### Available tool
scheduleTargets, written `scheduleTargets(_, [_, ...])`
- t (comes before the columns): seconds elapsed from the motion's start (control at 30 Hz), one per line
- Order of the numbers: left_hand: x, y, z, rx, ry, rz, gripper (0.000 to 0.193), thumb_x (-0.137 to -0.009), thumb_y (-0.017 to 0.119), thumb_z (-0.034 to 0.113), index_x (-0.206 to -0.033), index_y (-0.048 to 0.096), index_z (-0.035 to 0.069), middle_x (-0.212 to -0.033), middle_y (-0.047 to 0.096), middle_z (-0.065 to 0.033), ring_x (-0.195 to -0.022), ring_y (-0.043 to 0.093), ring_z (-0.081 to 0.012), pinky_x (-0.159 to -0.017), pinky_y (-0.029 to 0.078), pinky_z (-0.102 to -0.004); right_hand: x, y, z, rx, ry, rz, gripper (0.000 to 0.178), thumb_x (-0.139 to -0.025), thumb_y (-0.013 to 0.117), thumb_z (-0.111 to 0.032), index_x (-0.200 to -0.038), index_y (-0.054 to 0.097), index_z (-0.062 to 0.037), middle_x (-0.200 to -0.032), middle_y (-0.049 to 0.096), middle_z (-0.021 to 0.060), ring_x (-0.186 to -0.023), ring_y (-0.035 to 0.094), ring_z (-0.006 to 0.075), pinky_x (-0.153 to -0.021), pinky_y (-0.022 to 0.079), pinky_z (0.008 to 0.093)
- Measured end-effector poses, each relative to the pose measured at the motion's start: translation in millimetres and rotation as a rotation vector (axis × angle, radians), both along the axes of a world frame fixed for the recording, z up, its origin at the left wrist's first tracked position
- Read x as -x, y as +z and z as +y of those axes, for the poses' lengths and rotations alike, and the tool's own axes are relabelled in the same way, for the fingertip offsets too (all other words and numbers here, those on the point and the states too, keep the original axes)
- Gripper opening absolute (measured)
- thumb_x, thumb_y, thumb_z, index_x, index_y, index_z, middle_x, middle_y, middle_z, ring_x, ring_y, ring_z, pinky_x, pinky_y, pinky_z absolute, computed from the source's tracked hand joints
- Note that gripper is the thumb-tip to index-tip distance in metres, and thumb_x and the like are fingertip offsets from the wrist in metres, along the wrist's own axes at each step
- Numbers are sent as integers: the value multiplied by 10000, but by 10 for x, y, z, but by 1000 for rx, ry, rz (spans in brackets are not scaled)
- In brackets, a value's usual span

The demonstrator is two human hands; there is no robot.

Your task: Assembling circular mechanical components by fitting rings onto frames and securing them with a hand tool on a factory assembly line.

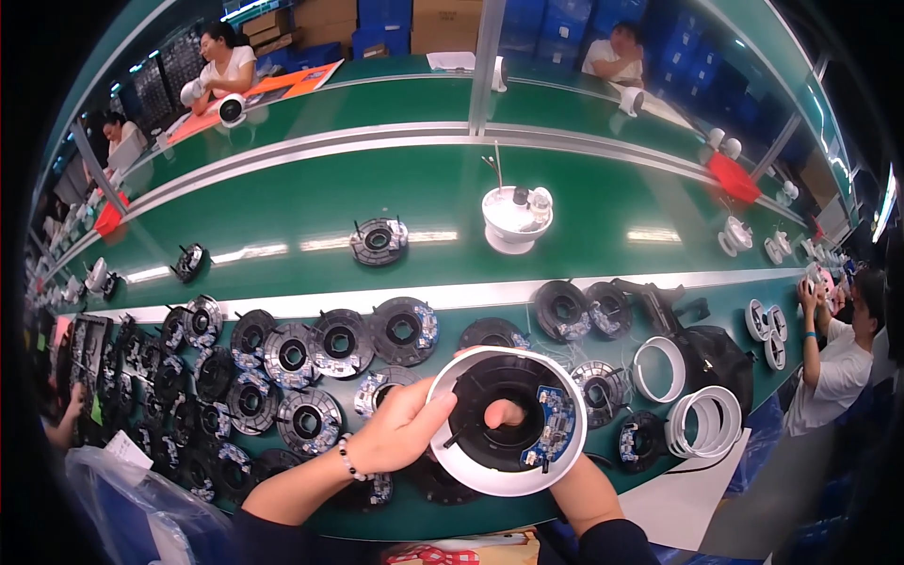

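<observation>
In front of me, my left hand [400, 426] grips the left edge of a white ring housing [504, 486], thumb over the rim. Inside the ring sits a round black plastic disc [476, 388] with a blue circuit board [554, 428] along its right side. Behind the ring is my right hand [504, 414]; only a fingertip shows, poking through the disc's central hole, and its other fingers are hidden. Under and left of my hands lie several similar black discs [309, 420] with boards. A beaded bracelet [348, 460] circles my left wrist.
White rings lie at right, one single [658, 369] and a stack [704, 422], near a black bag [716, 363]. On the green conveyor [424, 202] stand a white dome-shaped unit [516, 218] and a black disc [379, 241]. Co-workers sit across and at right [843, 353].
</observation>
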State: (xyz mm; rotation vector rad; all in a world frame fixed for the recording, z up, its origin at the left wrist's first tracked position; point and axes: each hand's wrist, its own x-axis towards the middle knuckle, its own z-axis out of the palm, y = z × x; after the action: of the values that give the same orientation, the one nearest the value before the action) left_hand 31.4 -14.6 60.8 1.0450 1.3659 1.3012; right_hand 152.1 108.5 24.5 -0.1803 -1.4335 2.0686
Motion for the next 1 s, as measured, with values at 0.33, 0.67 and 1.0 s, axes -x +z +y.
scheduleTargets(0.33, [2028,-667,135,-39,675,433,402,-892,412,417,-943,530,36,-801,593,-46,-713,595,-126,-637,487,-268,-1281,-30,-261,-804,-277,-691,367,-592,756,-123,-923,635,-23,-631,565,28,-520,522,101,-490,414,207])
scheduleTargets(0.67, [3597,-1488,272,416,847,40,537,-870,326,519,-870,538,26,-642,606,-121,-413,548,-181,-312,395,-240,-1821,-261,-738,-1111,-443,-1353,926,-525,741,-513,-1201,392,15,-1280,330,238,-1176,322,417,-970,215,562])
scheduleTargets(1.0, [2396,-8,930,480,665,1632,560,-822,428,534,-804,599,1,-787,597,-243,-769,588,-381,-654,469,-464,-2082,-244,-419,-1332,-364,-1112,617,-537,705,-281,-1033,523,37,-938,483,160,-833,501,299,-762,426,382])
